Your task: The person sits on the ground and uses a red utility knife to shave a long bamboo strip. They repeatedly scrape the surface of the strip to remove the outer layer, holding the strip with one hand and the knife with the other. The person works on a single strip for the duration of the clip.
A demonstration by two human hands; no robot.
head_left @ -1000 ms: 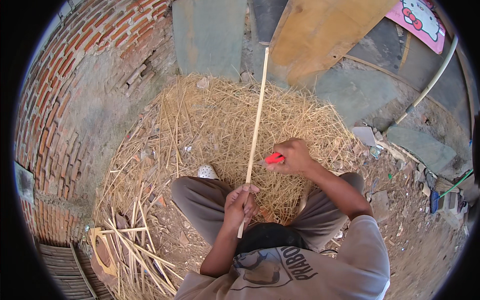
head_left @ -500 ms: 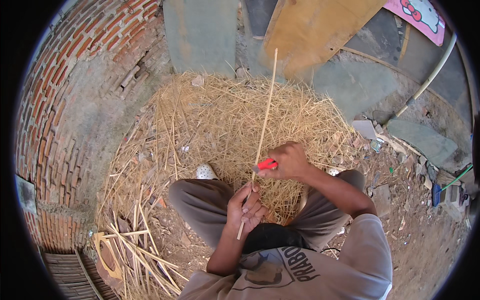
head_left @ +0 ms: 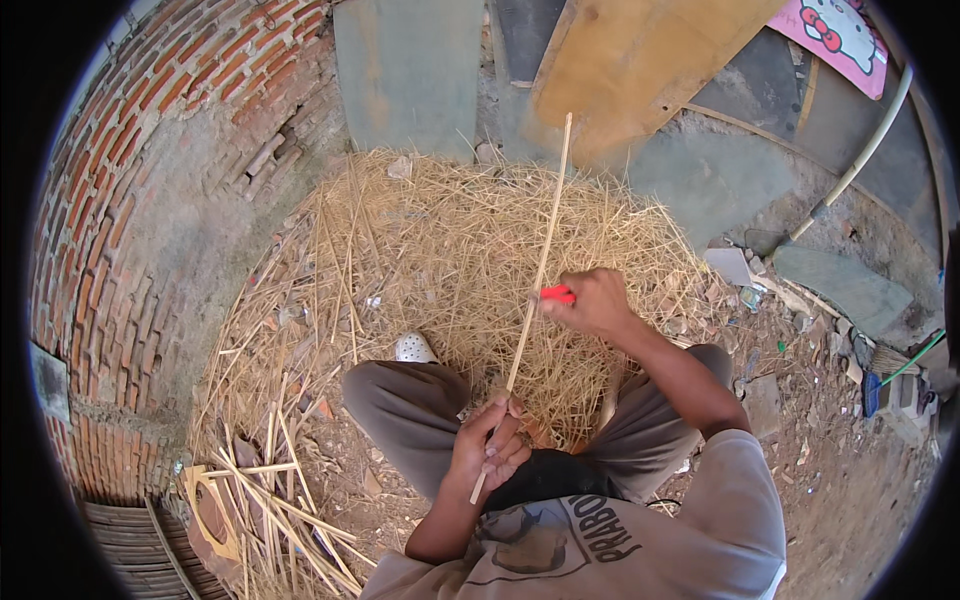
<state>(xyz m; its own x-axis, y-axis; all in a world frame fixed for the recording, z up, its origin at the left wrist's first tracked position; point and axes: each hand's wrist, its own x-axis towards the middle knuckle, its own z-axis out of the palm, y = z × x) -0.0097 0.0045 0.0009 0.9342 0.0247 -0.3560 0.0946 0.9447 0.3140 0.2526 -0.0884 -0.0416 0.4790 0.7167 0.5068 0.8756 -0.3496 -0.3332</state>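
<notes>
Strip (head_left: 552, 208), pale, slender, wood-like: one. Located at centre of frame, slanting from upper centre down to the lap; lower tip protrudes below the gripping fingers.

Left hand (head_left: 492, 440), bare: lower centre, thumb and fingers pinching the strip near its lower end. Low grip apparently steadies the piece and leaves the longer part free above.

Right hand (head_left: 597, 302), bare: right of centre, curled in a fist about a red-handled tool (head_left: 557, 294). Tool's working end lies against or just beside the strip's right edge; contact cannot be told for certain. Crosswise hold seems chosen to bring that end to the edge.

Loose strips (head_left: 283, 500): lower left, a crossed heap, perhaps laid there to be within reach.

Straw-like litter (head_left: 440, 220): broad heap, centre, in front of the folded legs.

Clog (head_left: 415, 347), white, perforated: left of centre, partly behind a knee.

Markings. Shirt (head_left: 650, 490), greyish: lower centre, large dark block lettering beside a printed picture. Panel (head_left: 800, 18), pink: upper right, white cartoon figure with red bow. Tool: no label legible at this size.
</notes>
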